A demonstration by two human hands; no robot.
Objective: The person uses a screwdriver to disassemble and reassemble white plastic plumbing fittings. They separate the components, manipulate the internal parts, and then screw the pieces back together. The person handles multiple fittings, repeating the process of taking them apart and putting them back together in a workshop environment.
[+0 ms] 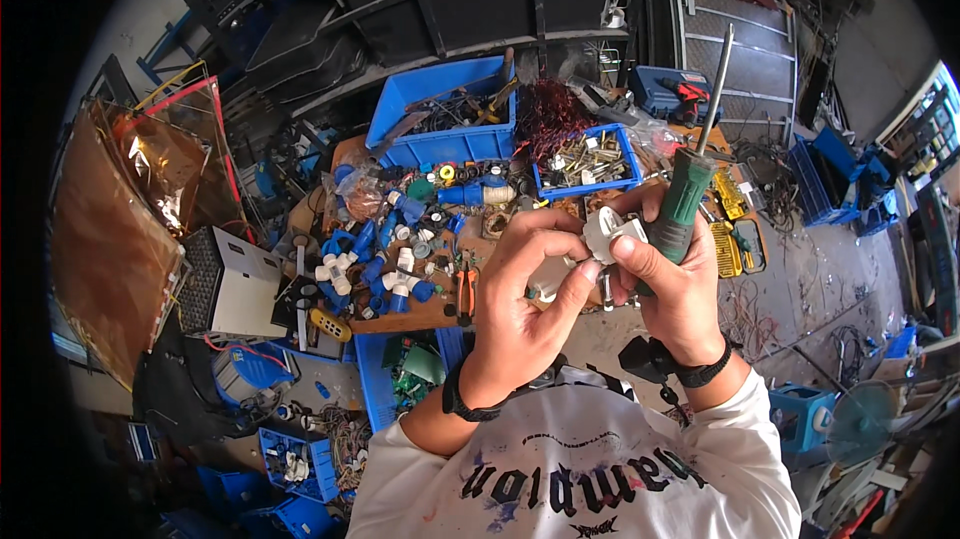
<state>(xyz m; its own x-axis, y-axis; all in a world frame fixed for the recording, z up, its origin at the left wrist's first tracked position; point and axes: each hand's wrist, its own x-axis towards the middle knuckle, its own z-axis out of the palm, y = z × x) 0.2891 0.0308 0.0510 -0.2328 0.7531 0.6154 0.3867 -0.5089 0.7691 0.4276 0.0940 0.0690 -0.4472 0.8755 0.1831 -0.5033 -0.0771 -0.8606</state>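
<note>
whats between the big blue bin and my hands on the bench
In the head view, a clutter of blue and white pipe fittings and orange-handled pliers lies between the big blue bin and the left hand.

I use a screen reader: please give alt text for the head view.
Both hands grip a small white plastic part; the right hand also holds a green-handled screwdriver, shaft up, with the left hand beside it. Beyond, a cluttered workbench holds blue and white fittings.
</note>
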